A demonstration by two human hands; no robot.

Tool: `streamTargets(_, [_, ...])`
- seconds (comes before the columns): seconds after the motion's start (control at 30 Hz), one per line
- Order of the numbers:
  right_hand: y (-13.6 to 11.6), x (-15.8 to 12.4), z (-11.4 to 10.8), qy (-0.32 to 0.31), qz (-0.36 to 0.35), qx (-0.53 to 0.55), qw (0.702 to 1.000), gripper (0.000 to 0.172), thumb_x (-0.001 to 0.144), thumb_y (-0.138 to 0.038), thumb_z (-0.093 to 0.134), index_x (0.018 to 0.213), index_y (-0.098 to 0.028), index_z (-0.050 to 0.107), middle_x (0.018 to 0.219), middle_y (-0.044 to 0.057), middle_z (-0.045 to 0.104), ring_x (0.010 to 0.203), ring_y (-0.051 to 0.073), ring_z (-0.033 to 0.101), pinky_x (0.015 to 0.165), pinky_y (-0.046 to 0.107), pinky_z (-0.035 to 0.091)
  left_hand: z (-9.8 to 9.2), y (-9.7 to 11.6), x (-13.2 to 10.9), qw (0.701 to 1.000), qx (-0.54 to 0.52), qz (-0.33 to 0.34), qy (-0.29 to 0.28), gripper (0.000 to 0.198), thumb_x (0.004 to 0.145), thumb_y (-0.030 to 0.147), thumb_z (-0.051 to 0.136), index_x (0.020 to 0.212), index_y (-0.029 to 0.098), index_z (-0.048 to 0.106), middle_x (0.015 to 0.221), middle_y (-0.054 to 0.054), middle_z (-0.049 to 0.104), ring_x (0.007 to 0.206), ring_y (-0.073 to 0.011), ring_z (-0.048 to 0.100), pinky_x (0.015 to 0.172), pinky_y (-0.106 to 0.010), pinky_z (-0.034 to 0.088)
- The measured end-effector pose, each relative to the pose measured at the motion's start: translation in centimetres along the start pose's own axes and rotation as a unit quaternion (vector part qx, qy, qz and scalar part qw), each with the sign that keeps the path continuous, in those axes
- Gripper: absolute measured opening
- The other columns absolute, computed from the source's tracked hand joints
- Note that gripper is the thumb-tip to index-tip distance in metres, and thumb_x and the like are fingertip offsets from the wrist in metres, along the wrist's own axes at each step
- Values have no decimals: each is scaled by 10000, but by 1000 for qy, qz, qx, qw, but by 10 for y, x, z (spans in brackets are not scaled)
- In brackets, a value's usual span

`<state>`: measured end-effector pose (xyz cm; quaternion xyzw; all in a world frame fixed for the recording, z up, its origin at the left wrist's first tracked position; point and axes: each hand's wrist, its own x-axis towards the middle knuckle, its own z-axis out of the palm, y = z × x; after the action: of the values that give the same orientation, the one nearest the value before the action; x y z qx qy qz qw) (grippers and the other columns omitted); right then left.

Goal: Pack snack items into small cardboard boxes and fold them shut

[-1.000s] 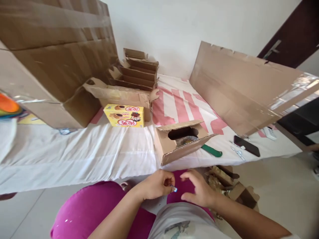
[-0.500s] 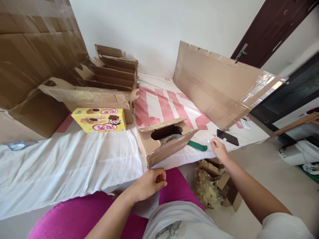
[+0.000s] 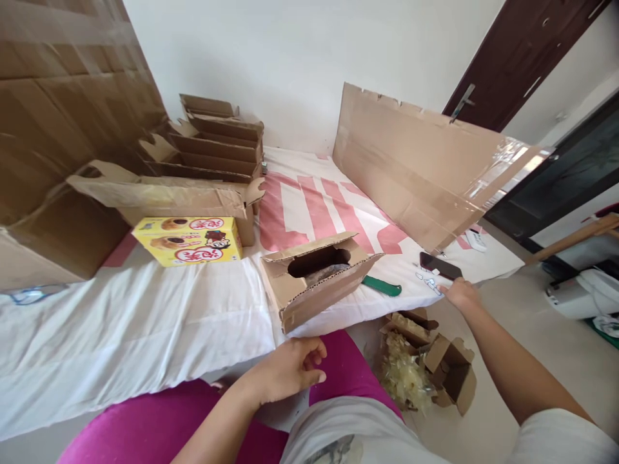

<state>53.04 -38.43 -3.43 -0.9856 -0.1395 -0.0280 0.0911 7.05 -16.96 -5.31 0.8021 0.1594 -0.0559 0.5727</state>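
My left hand [image 3: 294, 368] hovers in front of the table's near edge, with its fingers loosely curled, a gap to the thumb and nothing held. Just beyond it stands a small cardboard box [image 3: 309, 296] with an oval opening, through which something greyish shows. My right hand [image 3: 460, 296] is at the table's right front edge, fingers stretched toward several small white pieces [image 3: 429, 281] and apparently not gripping any. A dark phone [image 3: 440, 265] lies beside those fingers. Between the box and the white pieces lies a green-handled tool [image 3: 382, 285], its other end hidden behind the box.
A yellow printed carton [image 3: 191, 243] stands left, before an open cardboard box [image 3: 193, 196] and a row of cardboard boxes [image 3: 213, 138]. A large cardboard sheet [image 3: 416, 167] leans at the back right. Below the table edge, an open box [image 3: 452, 370] sits near crumpled clear yellowish material [image 3: 403, 370].
My right hand has moved right, toward the phone; the small white thing at its fingertips is no longer pinched, and several white pieces show on the cloth. My left hand's fingers have loosened slightly.
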Motion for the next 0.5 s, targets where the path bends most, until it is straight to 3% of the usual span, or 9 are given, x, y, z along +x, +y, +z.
streamTargets(0.13, [-25,-14,-4,61,-123,73,988,290,772,-315,559,976,-122,630,1043,201,644,1080,329,560,978,494,416,-5,4,-4,1000,-29,9,-5,274,746,333,646,980,194,616,893,-37,663,809,-185,611,724,-274,465])
streamTargets(0.27, [-80,-48,6,38,-268,188,944,373,838,-457,474,1042,-168,593,1076,149,656,981,259,620,859,412,511,-12,1,-5,999,-53,5,4,346,753,372,657,1042,189,605,899,-37,666,781,-179,610,697,-278,463])
streamTargets(0.4, [-136,-95,-9,-49,-445,376,811,558,914,-590,403,1310,-200,448,1314,164,563,1175,257,563,939,435,493,-18,-2,-6,996,-86,7,11,374,746,368,673,1064,183,605,910,-32,659,771,-166,609,688,-269,472])
streamTargets(0.5, [-162,-122,-37,-86,-534,411,734,653,899,-714,288,1225,-212,550,1323,154,559,1288,297,476,1026,485,434,-26,1,-14,995,-100,17,12,424,719,382,713,1075,173,616,966,-58,657,816,-181,623,724,-292,496])
